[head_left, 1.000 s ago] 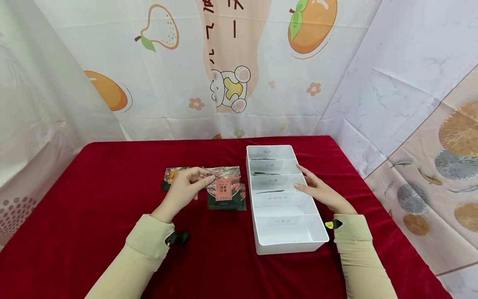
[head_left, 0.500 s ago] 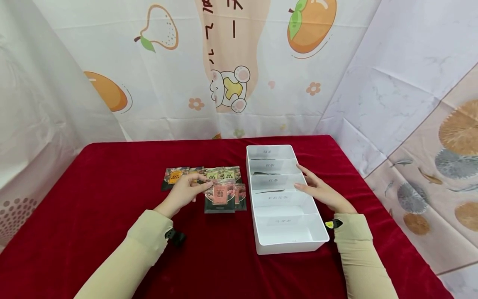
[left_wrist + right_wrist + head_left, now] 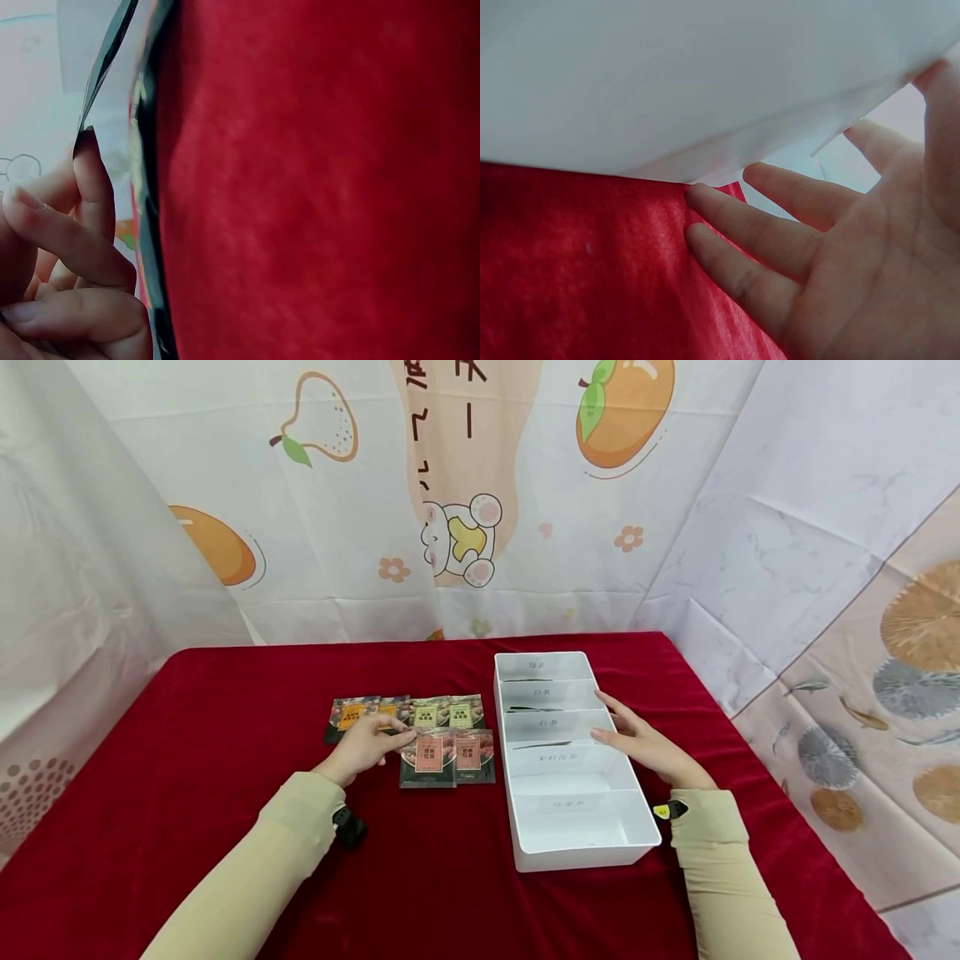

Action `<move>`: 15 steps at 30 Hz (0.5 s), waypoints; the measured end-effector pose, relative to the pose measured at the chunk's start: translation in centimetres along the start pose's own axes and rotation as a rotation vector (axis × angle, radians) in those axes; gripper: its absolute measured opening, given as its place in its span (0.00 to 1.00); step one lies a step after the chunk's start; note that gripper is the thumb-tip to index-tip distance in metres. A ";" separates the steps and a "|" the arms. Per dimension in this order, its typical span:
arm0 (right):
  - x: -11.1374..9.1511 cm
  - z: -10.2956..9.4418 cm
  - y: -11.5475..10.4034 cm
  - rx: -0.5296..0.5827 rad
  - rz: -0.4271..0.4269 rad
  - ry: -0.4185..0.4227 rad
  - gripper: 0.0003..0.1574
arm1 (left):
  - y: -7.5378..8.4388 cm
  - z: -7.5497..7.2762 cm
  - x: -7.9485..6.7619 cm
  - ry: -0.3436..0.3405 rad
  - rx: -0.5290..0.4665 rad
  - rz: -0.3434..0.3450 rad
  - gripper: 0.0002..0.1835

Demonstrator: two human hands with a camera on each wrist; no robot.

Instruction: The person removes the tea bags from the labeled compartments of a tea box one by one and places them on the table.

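Observation:
My left hand (image 3: 365, 747) pinches the upper left corner of a tea sachet with a pink label (image 3: 429, 757). In the left wrist view this sachet (image 3: 109, 56) appears edge-on, as a thin dark strip at the fingertips. Partly overlapped by it is a second pink-labelled sachet (image 3: 469, 758) on the cloth. Behind lie two green-labelled sachets (image 3: 427, 714) and two orange-labelled ones (image 3: 349, 716). My right hand (image 3: 647, 743) touches the right side of a white divided box (image 3: 588, 858); its fingers (image 3: 780, 247) are extended along the wall in the right wrist view.
Thin dark edges show in several of the box's back compartments, and paper labels mark the compartment walls. A dark red cloth (image 3: 225, 760) covers the table. Printed white curtains (image 3: 337, 543) hang behind it and at both sides.
My left hand has drawn the pink-labelled sachet left and slightly toward me, uncovering the second pink one and the green-labelled pair. The right hand and box stay where they were.

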State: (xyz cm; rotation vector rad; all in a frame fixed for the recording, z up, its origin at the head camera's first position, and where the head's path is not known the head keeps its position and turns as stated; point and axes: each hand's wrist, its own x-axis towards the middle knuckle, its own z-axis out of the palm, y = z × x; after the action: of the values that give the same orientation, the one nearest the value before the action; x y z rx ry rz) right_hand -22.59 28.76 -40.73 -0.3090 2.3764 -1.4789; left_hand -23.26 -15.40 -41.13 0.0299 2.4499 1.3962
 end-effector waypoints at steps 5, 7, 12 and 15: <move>-0.1 0.0 0.0 -0.001 0.007 -0.003 0.50 | -0.4 0.1 0.1 0.005 0.031 -0.006 0.15; -0.1 0.0 0.0 -0.003 0.009 -0.002 0.50 | -0.4 0.1 0.2 0.012 0.050 -0.005 0.15; -0.1 -0.1 0.0 -0.012 0.012 -0.001 0.50 | -0.3 0.0 0.5 0.039 0.125 -0.009 0.15; 0.0 -0.1 0.0 -0.016 0.010 -0.001 0.50 | -0.2 0.0 0.6 0.055 0.175 -0.019 0.16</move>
State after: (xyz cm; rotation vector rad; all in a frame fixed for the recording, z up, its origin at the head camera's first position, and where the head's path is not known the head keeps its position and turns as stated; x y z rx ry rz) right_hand -22.60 28.82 -40.73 -0.3011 2.3862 -1.4559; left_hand -23.81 -15.42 -41.44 0.0081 2.6037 1.1856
